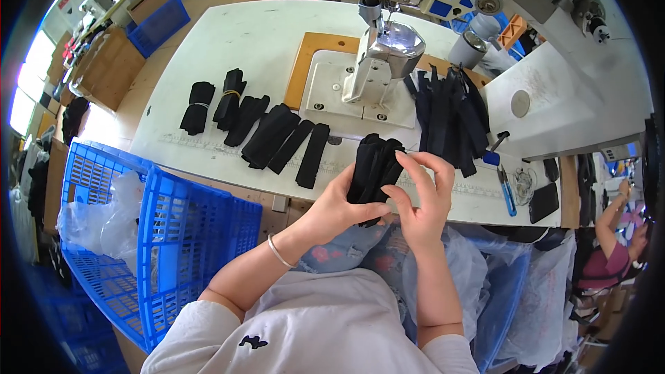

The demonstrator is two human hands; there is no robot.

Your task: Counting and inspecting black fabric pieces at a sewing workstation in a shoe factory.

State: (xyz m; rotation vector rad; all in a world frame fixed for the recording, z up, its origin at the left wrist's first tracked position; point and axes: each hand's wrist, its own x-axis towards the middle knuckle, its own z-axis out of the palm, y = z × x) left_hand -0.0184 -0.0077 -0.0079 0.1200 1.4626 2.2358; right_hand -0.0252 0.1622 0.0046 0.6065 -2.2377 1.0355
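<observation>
In front of my chest, at the table's near edge, my left hand (pixel 341 204) is closed around a stack of folded black fabric strips (pixel 372 170). From the other side my right hand (pixel 424 202) grips the same stack, with curved fingers and thumb at its right edge. Left of my hands, a row of black fabric bundles lies on the white table (pixel 228 34). One rolled bundle (pixel 197 107) has a pale band and another bundle (pixel 231 100) a yellowish one. Beyond my right hand rests a loose heap of long black strips (pixel 450 114).
A sewing machine (pixel 388 48) rises at the table's middle. At lower left stands a blue plastic crate (pixel 187 249) with clear plastic bags. Thread snips (pixel 507 194) and a black phone (pixel 544 202) lie at the right. A co-worker (pixel 609 256) is at far right.
</observation>
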